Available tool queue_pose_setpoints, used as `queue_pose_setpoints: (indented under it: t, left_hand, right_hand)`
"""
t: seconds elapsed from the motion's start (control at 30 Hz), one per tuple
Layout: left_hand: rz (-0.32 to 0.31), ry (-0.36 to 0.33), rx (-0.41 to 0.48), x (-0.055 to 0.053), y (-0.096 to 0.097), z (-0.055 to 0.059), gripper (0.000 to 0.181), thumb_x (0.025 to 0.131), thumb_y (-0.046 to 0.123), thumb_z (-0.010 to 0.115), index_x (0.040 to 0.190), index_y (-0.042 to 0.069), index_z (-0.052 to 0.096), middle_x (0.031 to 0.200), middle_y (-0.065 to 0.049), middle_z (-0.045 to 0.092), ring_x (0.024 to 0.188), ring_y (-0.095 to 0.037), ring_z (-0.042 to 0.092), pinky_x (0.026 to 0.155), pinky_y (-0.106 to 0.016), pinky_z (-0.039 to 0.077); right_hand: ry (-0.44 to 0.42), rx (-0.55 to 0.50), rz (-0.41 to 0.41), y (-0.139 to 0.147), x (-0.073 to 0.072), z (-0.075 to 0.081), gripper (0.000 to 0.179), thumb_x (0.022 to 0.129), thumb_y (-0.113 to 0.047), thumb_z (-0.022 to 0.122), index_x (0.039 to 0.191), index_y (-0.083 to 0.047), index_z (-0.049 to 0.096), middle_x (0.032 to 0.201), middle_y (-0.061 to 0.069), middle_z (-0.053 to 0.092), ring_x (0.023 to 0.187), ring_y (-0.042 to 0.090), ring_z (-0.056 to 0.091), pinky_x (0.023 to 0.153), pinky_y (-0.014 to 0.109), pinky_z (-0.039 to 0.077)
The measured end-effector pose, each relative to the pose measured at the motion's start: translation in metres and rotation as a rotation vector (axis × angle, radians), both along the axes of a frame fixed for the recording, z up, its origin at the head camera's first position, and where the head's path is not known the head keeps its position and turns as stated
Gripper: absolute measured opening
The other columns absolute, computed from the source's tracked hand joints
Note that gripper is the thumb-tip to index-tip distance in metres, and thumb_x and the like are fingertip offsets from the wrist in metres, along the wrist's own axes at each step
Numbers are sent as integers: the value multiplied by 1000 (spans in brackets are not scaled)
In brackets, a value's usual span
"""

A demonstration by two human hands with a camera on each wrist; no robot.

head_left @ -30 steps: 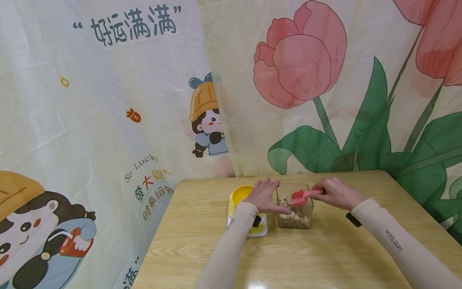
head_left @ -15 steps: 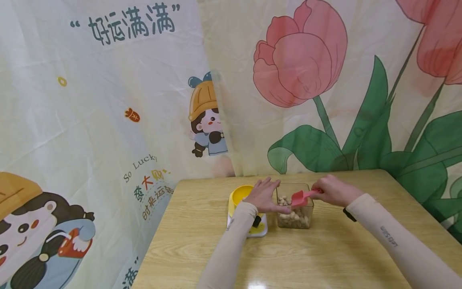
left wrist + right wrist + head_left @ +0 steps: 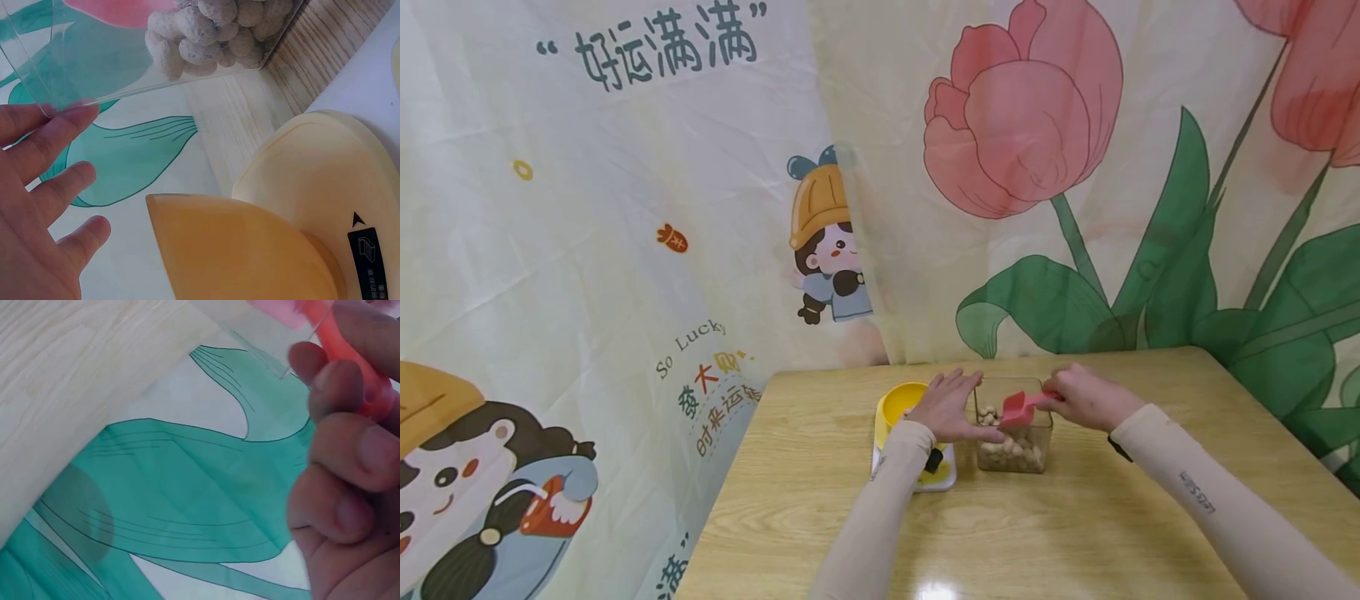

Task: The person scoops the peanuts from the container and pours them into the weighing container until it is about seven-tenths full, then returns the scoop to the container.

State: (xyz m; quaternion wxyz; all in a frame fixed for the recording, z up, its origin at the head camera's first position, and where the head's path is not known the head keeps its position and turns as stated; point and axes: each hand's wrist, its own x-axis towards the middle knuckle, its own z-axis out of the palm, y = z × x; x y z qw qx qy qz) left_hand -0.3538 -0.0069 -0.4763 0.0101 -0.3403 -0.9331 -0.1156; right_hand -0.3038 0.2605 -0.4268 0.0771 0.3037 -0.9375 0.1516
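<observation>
A clear box [image 3: 1046, 442] partly filled with what look like peanuts in their shells [image 3: 1013, 454] stands on the table. My left hand [image 3: 951, 408] lies spread along its left side, thumb across the near wall. In the left wrist view, two fingertips touch the box's rim [image 3: 125, 94] and the other fingers reach out free. From the right, my right hand [image 3: 1090, 398] grips a pink scoop [image 3: 1017, 408] by its handle [image 3: 350, 353]. The scoop's blade is over the box opening, facing left. Whether it carries any nuts I cannot tell.
Left of the box, partly under my left hand and wrist, a yellow bowl [image 3: 901, 402] sits on a white and yellow base [image 3: 878, 446]. The wooden table [image 3: 805, 500] meets a printed cloth backdrop [image 3: 737, 208] at its back and left edges.
My right hand and forearm have shifted slightly to the left, and the scoop has tilted a little over the box. My left hand stays in place.
</observation>
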Motion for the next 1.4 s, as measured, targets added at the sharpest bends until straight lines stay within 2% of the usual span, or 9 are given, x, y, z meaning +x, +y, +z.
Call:
queue_pose_setpoints:
  t: [0.13, 0.37, 0.67, 0.9, 1.17, 1.27, 1.4]
  left_hand:
    - [6, -8, 4, 0, 0, 1, 115, 73, 88, 59, 162, 23, 27, 162, 8, 34, 154, -19, 20, 125, -43, 12]
    - [1, -18, 20, 1, 0, 1, 114, 74, 85, 62, 162, 22, 26, 162, 7, 33, 154, -18, 19, 125, -43, 12]
    - [3, -25, 24, 0, 0, 0, 114, 74, 86, 61, 162, 22, 26, 163, 5, 32, 154, -20, 20, 125, -43, 12]
    - [6, -33, 34, 0, 1, 0, 113, 74, 87, 60, 162, 23, 27, 164, 8, 31, 153, -18, 20, 125, -42, 11]
    - [4, -28, 36, -2, 0, 0, 113, 74, 87, 60, 162, 23, 27, 164, 8, 31, 153, -18, 21, 125, -43, 12]
    - [3, -25, 40, -2, 0, -1, 114, 74, 87, 60, 162, 23, 27, 163, 9, 32, 153, -18, 21, 125, -43, 12]
    - [6, -28, 40, -2, 1, -1, 114, 73, 87, 60, 162, 24, 27, 163, 10, 32, 153, -18, 22, 125, -42, 12]
  right_hand:
    - [34, -13, 13, 1, -1, -1, 16, 92, -16, 76, 77, -14, 69, 69, -9, 49, 58, 4, 41, 51, 21, 40]
    - [66, -80, 80, 5, -8, -8, 6, 91, -14, 76, 87, -10, 76, 73, -11, 53, 61, 2, 45, 53, 21, 45]
    - [91, -118, 137, 5, -13, -25, 6, 93, -18, 75, 91, -12, 77, 77, -14, 60, 63, -1, 49, 54, 20, 47]
    - [89, -164, 195, 3, -13, -23, 8, 93, -18, 75, 96, -10, 78, 85, -10, 67, 68, 0, 54, 58, 23, 52]
    - [65, -170, 184, 2, -13, -23, 11, 93, -16, 74, 98, -7, 77, 83, -10, 64, 66, 0, 52, 57, 21, 51]
    - [57, -182, 205, 3, -12, -21, 10, 93, -17, 75, 97, -9, 78, 82, -12, 63, 65, 0, 52, 57, 22, 50]
    - [51, -175, 186, 3, -11, -23, 10, 93, -18, 75, 98, -10, 78, 85, -11, 65, 68, 0, 54, 59, 22, 52]
